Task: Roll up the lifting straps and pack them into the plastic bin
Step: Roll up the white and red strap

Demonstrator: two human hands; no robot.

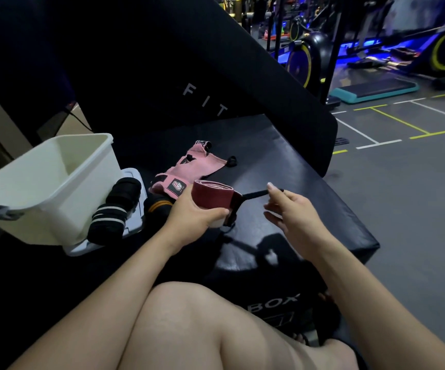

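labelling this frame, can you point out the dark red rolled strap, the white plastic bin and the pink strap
dark red rolled strap [212, 195]: head view, on the roll's side face.
white plastic bin [36, 194]: head view, on its near outer wall.
pink strap [189, 168]: head view, on its flat pink middle.

We see the left hand [192, 209] gripping a rolled dark red strap [212, 194] above a black padded box [309, 188], while the right hand [293, 212] pinches its black loop end [256, 194]. A white plastic bin [56, 188] sits tilted at left, with pink straps [189, 169] beside it.
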